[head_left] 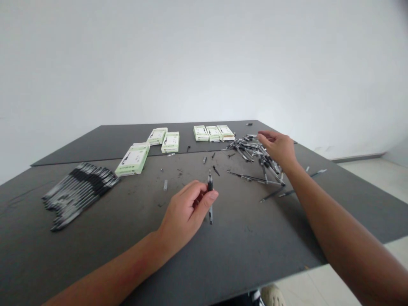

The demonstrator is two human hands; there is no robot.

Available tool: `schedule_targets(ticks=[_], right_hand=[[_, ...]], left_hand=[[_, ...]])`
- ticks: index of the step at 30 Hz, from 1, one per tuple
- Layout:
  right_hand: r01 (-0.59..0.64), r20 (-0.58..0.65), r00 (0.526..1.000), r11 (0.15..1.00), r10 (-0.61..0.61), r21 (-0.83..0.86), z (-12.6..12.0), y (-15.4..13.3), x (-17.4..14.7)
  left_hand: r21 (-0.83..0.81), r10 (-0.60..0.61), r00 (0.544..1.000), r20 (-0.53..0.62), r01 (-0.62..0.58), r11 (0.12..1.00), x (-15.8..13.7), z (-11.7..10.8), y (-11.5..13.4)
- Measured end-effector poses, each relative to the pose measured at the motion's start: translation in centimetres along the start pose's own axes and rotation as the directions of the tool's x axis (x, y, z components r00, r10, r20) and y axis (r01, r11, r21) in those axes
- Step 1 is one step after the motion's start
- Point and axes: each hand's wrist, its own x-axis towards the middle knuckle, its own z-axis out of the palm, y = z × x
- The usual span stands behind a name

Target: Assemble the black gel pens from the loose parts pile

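Left forearm [127, 264] nearest; pen [210, 184] upright between left fingers [195, 189], tip [209, 172] above.

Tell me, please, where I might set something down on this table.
Two patches of tabletop look bare: between the held pen and the right forearm, and between the neat pen row and the left forearm. It's crowded around the right hand, at the loose pen pile.

Soft diffuse light, bright wall [204, 63], faint shadows on tabletop [255, 246] — slight blur, edges stretched
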Motion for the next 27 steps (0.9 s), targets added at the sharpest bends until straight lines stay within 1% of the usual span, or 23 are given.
schedule_targets(ticks=[3, 5, 9, 14, 17, 19, 27], right_hand=[[0.076, 0.161, 0.986, 0.974, -0.042, -0.213, 0.2, 2.1, 0.4], [0.119, 0.272, 0.961, 0.952, -0.039, -0.282, 0.4, 3.0, 0.6], [0.165, 0.400, 0.916, 0.939, -0.033, -0.303, 0.4, 3.8, 0.9], [0.238, 0.562, 0.827, 0.918, -0.019, -0.318, 0.0, 4.1, 1.4], [0.262, 0.611, 0.791, 0.916, -0.022, -0.306, 0.0, 4.3, 1.5], [0.276, 0.630, 0.776, 0.911, -0.024, -0.305, 0.1, 4.5, 1.5], [0.330, 0.660, 0.750, 0.889, -0.043, -0.318, 0.8, 5.0, 1.6]], left_hand=[[0.001, 0.023, 1.000, 0.008, -0.023, 1.000, 0.0, -0.1, 0.0], [0.001, 0.037, 0.999, 0.014, -0.037, 0.999, 0.1, -0.1, 0.0], [0.006, 0.042, 0.998, 0.039, -0.043, 0.999, 0.0, 0.1, 0.0], [-0.009, 0.062, 0.996, 0.061, -0.061, 0.998, -0.2, 0.2, 0.0], [-0.004, 0.071, 0.996, 0.062, -0.070, 0.998, -0.2, 0.2, -0.1], [0.000, 0.068, 0.996, 0.061, -0.068, 0.998, -0.2, 0.2, -0.1], [0.009, 0.072, 0.995, 0.073, -0.072, 0.997, -0.1, 0.3, -0.1]])
